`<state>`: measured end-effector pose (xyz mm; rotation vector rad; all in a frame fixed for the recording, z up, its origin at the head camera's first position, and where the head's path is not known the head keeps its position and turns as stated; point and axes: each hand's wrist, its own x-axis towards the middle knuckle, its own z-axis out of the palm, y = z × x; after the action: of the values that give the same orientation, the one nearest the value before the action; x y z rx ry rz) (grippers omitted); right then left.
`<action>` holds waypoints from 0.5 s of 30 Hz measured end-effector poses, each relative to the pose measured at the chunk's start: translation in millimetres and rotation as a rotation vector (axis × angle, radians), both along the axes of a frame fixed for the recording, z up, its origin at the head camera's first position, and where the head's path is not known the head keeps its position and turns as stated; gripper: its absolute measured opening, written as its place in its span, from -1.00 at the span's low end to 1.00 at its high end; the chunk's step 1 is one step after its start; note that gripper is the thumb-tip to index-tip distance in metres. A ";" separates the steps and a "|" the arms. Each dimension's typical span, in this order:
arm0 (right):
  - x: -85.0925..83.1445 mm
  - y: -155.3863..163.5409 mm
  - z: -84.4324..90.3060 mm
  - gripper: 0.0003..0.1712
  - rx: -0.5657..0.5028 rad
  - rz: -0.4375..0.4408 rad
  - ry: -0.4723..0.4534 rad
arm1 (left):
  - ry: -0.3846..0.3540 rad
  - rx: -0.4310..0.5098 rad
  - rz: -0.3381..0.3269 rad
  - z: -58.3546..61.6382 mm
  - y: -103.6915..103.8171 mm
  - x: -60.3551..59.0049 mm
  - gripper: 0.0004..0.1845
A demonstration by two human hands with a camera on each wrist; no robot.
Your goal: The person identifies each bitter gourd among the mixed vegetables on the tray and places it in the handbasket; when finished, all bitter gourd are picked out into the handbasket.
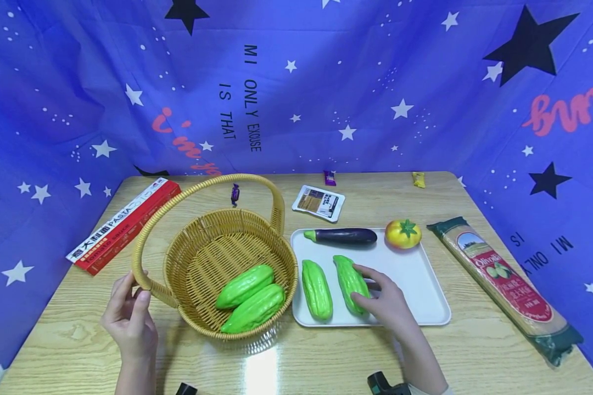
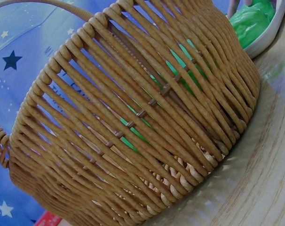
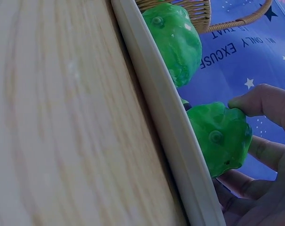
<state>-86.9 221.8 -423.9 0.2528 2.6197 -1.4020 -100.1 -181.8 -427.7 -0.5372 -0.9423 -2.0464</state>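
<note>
My right hand [image 1: 385,299] grips a bright green toy bitter melon [image 1: 351,282] on the white tray [image 1: 415,307], thumb on one side and fingers around the other. The right wrist view shows the melon's rounded end [image 3: 217,141] between thumb and fingers. Beside it on the tray lies a second bitter melon [image 1: 317,291]. At the left, my left hand [image 1: 130,318] holds the lower end of the handle of a woven basket [image 1: 178,258]. Two more bitter melons [image 1: 252,307] lie inside the basket. Only the basket's slatted side [image 2: 133,113] fills the left wrist view; the left hand is outside it.
An eggplant [image 1: 346,236] and a yellow-red tomato [image 1: 403,234] lie on the tray's far side. Right of it is a spaghetti bag [image 1: 504,285]; a red pasta box [image 1: 123,227] lies behind the basket's left. A flat packet [image 1: 319,203] and small candies [image 1: 330,178] are at the back.
</note>
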 end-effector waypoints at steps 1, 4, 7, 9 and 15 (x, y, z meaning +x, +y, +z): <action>-0.3 -0.1 -0.2 -0.27 0.002 0.000 0.001 | -0.001 0.000 0.001 0.1 0.0 0.0 -0.60; -1.1 -0.3 -0.6 -0.27 0.000 -0.004 0.000 | 0.001 0.003 0.002 0.6 0.0 0.0 -0.61; -1.4 -0.4 -0.3 -0.27 -0.014 -0.009 -0.002 | 0.003 0.006 0.002 0.8 0.0 0.0 -0.61; -1.3 -0.2 0.5 -0.27 -0.032 -0.012 -0.003 | 0.004 0.009 0.003 0.8 0.0 -0.1 -0.61; 1.1 2.6 8.8 -0.30 -0.091 -0.035 0.018 | 0.009 0.006 -0.001 0.5 0.3 -0.2 -0.60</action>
<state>-85.8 224.4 -415.1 0.2763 2.5686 -1.5374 -100.3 -181.5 -427.2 -0.5429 -0.9303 -2.0455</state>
